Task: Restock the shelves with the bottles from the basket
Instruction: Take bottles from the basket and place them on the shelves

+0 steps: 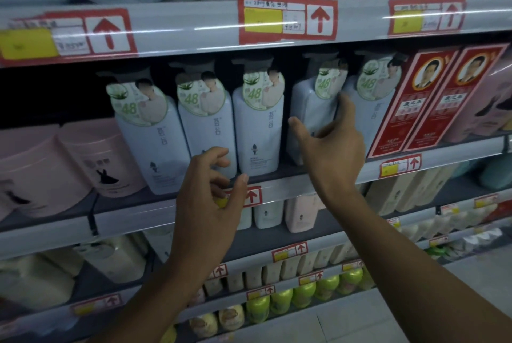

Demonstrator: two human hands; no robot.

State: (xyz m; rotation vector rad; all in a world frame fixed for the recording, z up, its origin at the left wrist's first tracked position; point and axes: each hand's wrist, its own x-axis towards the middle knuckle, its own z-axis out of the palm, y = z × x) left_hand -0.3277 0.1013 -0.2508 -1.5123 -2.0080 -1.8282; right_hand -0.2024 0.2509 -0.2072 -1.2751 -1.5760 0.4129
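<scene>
The right hand [329, 143] is spread wide against the fourth white pump bottle [310, 121], seemingly nudging rather than gripping it. The left hand [210, 196] hovers loosely curled, holding nothing. Five such bottles line the shelf [304, 184]; the basket is out of view, so what remains is unknowable.

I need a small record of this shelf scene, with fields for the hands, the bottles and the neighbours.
left hand: fingers loosely curled, holding nothing, in front of the second white bottle
right hand: open, fingers spread at the fourth white bottle
white bottles in row: five, upright
right neighbour: red boxes
left neighbour: pink bottles
basket: not in view
</scene>
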